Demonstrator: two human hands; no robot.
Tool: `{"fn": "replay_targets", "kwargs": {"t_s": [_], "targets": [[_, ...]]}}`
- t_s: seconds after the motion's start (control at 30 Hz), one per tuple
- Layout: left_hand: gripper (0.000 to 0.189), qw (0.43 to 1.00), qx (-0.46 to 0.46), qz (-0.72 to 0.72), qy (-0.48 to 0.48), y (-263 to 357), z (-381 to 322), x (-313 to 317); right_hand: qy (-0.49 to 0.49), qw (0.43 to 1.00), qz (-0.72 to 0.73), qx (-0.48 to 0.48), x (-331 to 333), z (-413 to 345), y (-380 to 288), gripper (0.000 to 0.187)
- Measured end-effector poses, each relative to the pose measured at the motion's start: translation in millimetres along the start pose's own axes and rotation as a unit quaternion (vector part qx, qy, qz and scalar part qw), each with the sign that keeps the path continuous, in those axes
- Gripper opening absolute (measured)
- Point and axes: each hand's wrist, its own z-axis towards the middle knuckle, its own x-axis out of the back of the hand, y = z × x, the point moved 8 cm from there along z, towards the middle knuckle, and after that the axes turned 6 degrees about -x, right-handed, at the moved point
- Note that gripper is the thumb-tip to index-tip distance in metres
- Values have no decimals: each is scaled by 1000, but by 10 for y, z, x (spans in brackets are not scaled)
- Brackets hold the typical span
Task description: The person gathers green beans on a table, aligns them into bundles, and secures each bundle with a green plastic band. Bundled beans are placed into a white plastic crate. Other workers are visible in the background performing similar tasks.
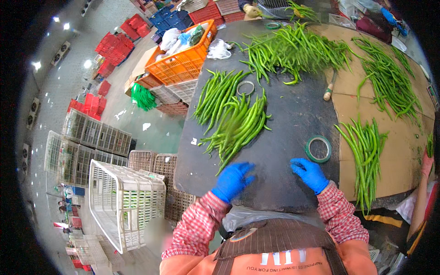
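Note:
My left hand (234, 180), in a blue glove, hovers over the dark tabletop (275, 172) near its front edge, fingers apart and holding nothing. Just beyond it lies a pile of long green chili peppers (237, 127), its lower tips close to my fingers. My right hand (310, 174), gloved the same way, is empty with fingers slightly curled. Beside its fingertips lies a roll of green tape (318, 149). To the right, a bunch of green peppers (366, 161) rests on a cardboard sheet (350, 103).
A large pepper heap (295, 48) spans the far side, with another pile (392, 82) at right. A wooden-handled tool (329, 90) and a pale tape ring (245, 88) lie between. An orange crate (178, 62) and white plastic crate (141, 202) stand left. Other people work around the table.

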Motion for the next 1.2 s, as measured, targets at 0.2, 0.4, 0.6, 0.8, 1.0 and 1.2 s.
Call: {"fn": "replay_targets", "kwargs": {"t_s": [0.2,0.4,0.6,0.8,1.0,1.2], "targets": [[45,966,190,16,175,-1469,522,536,-108,959,230,-122,-511,621,296,36],[66,942,327,-11,82,-1813,842,63,-81,912,357,-186,-897,1331,173,40],[63,963,239,35,122,-1260,768,-13,-60,891,378,-244,-939,1403,126,29],[58,974,180,8,137,-1250,828,46,-92,932,278,-212,-942,1442,-52,39],[62,975,201,-68,70,-1540,863,-74,-99,933,256,-231,-1000,1447,-89,37],[71,967,197,-152,49,-1540,906,-90,-66,848,464,-249,-1214,1401,6,34]]}}
